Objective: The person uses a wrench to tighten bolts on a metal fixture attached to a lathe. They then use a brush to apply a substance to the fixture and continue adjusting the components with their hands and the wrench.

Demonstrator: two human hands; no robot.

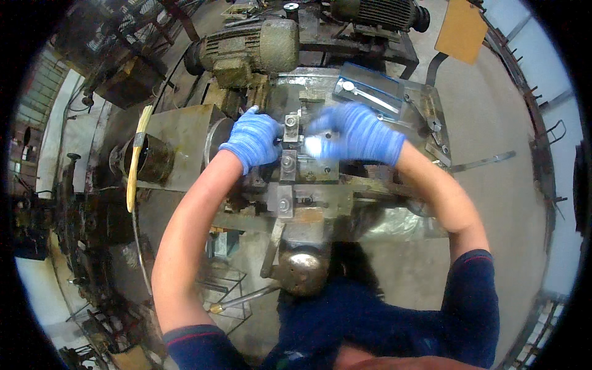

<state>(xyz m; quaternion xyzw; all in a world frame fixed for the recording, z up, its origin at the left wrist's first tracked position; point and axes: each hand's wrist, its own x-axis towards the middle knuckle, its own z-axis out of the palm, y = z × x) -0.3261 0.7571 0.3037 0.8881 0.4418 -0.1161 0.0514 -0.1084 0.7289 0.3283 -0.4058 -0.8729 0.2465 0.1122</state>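
My left hand (253,138), in a blue knit glove, is closed at the left side of a row of metal clamp blocks (288,163) with bolts on the machine. Its thumb points up and away, and what its fingers hold is hidden. On the other side of the blocks is my right hand (357,132), gloved the same way. Motion smears its fingers, so their grip cannot be made out. A bright white patch shows beside those fingers. Left of my left hand sits a round metal machine part (217,140), partly covered by the glove.
A dial caliper (370,97) lies on a blue case at the back right. A wooden-handled brush (134,159) rests on the left. Behind stand a greasy motor (250,49) and a second motor (379,11). Nearest me is a rounded metal knob (302,271) with handles.
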